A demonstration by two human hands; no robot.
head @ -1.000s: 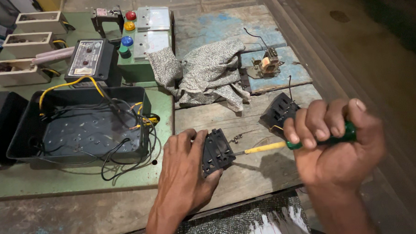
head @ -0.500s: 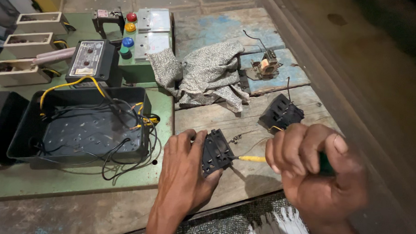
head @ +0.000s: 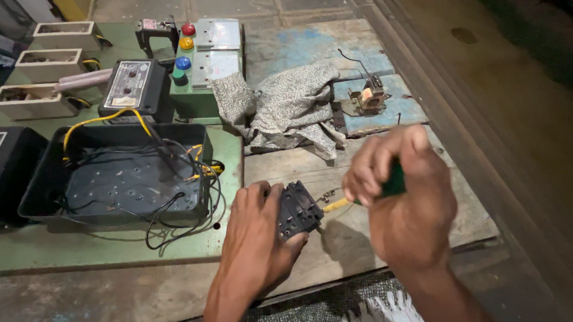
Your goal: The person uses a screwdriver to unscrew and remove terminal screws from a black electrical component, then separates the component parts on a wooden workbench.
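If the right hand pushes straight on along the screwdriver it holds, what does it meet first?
The right hand aims the screwdriver leftward. First in line is the black switch block, steadied by the left hand; the tip looks already at its edge, though depth there is unclear.

Grey rag (head: 291, 110), black tray (head: 40, 201) w/ wires (head: 172, 165).

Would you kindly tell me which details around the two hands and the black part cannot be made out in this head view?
- Screwdriver: the tip is hidden behind the black part; the right hand covers most of the green handle.
- Black part: its underside is hidden by the left hand.
- Labels on the black meter box: too small to read.
- White trays: contents too dark to tell.
- Black case: cut off by the left edge.
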